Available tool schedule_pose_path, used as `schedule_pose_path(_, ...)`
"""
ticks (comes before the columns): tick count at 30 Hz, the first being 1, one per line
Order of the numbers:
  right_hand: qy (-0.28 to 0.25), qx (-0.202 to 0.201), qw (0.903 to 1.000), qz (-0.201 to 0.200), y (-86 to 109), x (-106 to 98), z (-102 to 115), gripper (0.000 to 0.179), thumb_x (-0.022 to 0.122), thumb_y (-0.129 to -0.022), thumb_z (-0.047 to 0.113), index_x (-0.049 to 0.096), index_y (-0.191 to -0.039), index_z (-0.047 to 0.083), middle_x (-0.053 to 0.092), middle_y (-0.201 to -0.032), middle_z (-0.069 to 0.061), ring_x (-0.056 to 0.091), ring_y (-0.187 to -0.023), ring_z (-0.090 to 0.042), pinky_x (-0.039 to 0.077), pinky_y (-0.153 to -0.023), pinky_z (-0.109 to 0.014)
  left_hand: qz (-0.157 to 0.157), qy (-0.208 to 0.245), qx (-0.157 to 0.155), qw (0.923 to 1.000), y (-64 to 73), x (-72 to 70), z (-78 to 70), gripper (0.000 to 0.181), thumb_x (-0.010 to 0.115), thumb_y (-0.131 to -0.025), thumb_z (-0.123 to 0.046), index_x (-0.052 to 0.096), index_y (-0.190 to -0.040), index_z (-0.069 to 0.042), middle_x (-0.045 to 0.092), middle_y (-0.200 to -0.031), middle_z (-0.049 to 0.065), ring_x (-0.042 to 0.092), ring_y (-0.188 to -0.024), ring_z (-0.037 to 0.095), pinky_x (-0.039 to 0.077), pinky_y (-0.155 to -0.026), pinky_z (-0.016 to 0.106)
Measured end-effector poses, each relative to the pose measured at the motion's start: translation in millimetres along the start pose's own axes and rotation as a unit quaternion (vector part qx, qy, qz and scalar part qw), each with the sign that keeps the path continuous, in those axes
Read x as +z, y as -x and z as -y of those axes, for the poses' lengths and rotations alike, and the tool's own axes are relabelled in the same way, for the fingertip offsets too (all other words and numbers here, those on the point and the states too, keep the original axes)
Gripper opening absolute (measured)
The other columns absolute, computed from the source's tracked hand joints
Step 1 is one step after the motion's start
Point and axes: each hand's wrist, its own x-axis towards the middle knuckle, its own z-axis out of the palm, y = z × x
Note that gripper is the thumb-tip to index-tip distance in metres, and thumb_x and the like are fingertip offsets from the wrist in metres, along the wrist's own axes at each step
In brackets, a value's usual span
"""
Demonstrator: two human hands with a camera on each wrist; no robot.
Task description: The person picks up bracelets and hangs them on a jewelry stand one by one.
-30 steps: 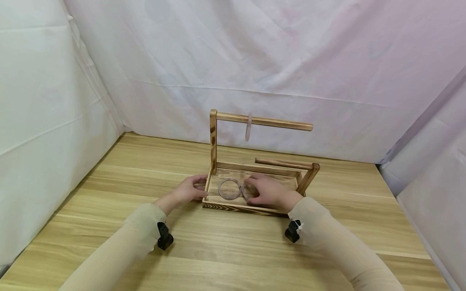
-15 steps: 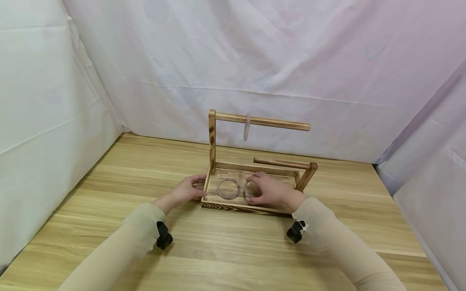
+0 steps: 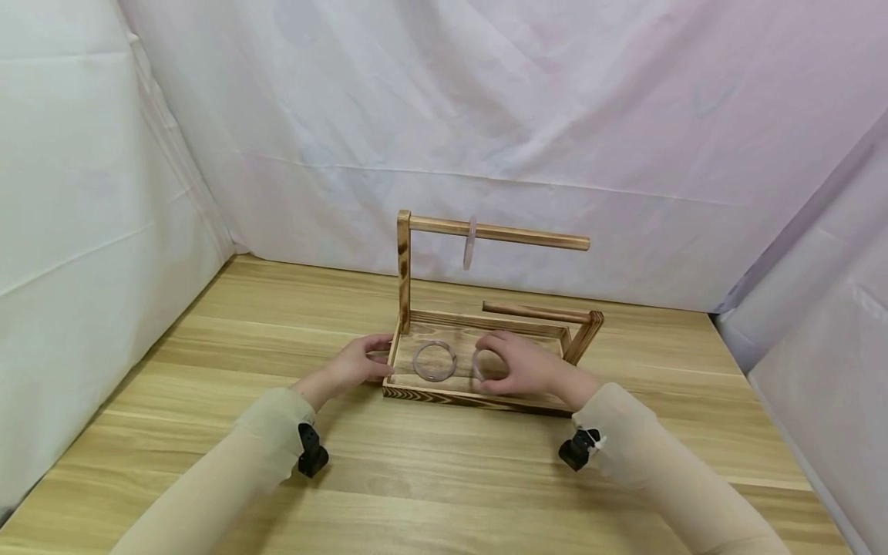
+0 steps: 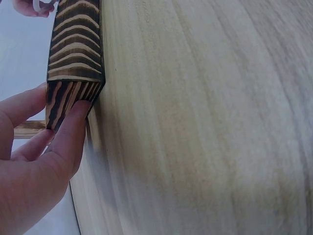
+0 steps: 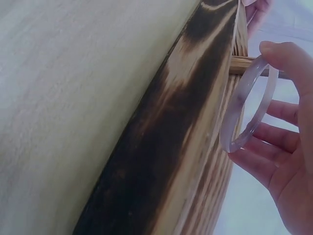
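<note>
A wooden bangle stand (image 3: pixel 479 400) has a shallow tray, a tall left post with a high bar, and a lower bar on a right post. My left hand (image 3: pixel 352 365) holds the tray's left end; in the left wrist view its thumb (image 4: pixel 68 134) presses the striped end face. Over the tray, my right hand (image 3: pixel 530 366) grips a pale lilac bangle (image 5: pixel 235 105) between thumb and fingertips, with the ring tilted up. A second bangle (image 3: pixel 435 379) lies flat in the tray's left part. On the high bar (image 3: pixel 534 234) hangs a third bangle (image 3: pixel 469 248).
The stand rests on a wood-grain table (image 3: pixel 430 478). Pale cloth (image 3: pixel 444 100) hangs behind the table and at both sides. The lower bar (image 3: pixel 537 312) reaches leftward over the tray's back edge. A small black camera sits at each wrist.
My right hand has drawn a little to the right with its bangle, widening the gap to the bangle lying in the tray. The left hand stays at the tray's end.
</note>
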Motion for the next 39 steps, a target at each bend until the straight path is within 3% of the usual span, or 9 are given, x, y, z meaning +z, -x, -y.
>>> schedule_pose_path(8,-0.01,-0.017,0.9997,-0.015,10.0,-4.1,0.9,0.056,0.069,-0.081,0.037,0.052,-0.126,0.008,0.056,-0.122,-0.009,0.057,-0.105,-0.024,0.05,-0.091,-0.043,0.003,0.004,0.0,1.0,0.0,0.3,0.5,0.066,0.055,-0.087,0.008,0.02,-0.144,0.01,0.03,-0.145,0.031,0.039,-0.129,0.044,0.051,-0.096,0.038)
schedule_pose_path(15,-0.048,0.007,0.9988,-0.006,21.6,-12.3,3.4,0.061,0.069,-0.081,0.04,0.049,-0.129,0.008,0.054,-0.121,-0.011,0.055,-0.088,-0.022,0.048,-0.071,-0.033,0.003,0.014,0.0,0.9999,-0.4,0.0,1.4,0.066,0.054,-0.087,0.009,0.02,-0.144,0.01,0.03,-0.144,0.032,0.038,-0.13,0.045,0.051,-0.096,0.038)
schedule_pose_path(18,-0.06,0.01,0.9981,-0.011,25.8,-15.8,4.3,0.06,0.071,-0.081,0.038,0.049,-0.128,0.009,0.054,-0.12,-0.011,0.055,-0.089,-0.021,0.047,-0.069,-0.03,0.005,0.016,0.001,0.9999,-0.8,0.0,2.1,0.066,0.054,-0.087,0.009,0.02,-0.144,0.011,0.03,-0.144,0.032,0.038,-0.13,0.045,0.051,-0.096,0.039)
schedule_pose_path(27,-0.064,0.001,0.9977,-0.024,32.3,-23.6,5.7,0.056,0.072,-0.081,0.033,0.048,-0.127,0.011,0.053,-0.122,-0.008,0.057,-0.095,-0.023,0.05,-0.074,-0.032,0.001,0.008,-0.002,1.0,0.0,-0.1,1.0,0.067,0.055,-0.087,0.008,0.021,-0.144,0.01,0.03,-0.144,0.032,0.039,-0.129,0.045,0.052,-0.094,0.037)
schedule_pose_path(34,-0.081,-0.006,0.9959,-0.038,36.8,-28.5,6.0,0.056,0.073,-0.08,0.032,0.049,-0.126,0.01,0.053,-0.123,-0.01,0.058,-0.105,-0.029,0.053,-0.087,-0.044,0.005,0.01,-0.002,0.9999,0.4,0.1,-0.7,0.067,0.055,-0.087,0.008,0.02,-0.144,0.01,0.029,-0.145,0.032,0.038,-0.13,0.045,0.052,-0.095,0.038)
schedule_pose_path(39,-0.081,-0.016,0.9954,-0.05,40.2,-31.4,4.6,0.058,0.073,-0.08,0.03,0.048,-0.127,0.009,0.053,-0.124,-0.009,0.057,-0.109,-0.028,0.052,-0.09,-0.041,0.003,0.005,0.0,1.0,-0.5,-0.2,-0.8,0.066,0.055,-0.087,0.008,0.02,-0.144,0.01,0.03,-0.144,0.032,0.039,-0.129,0.045,0.052,-0.095,0.037)
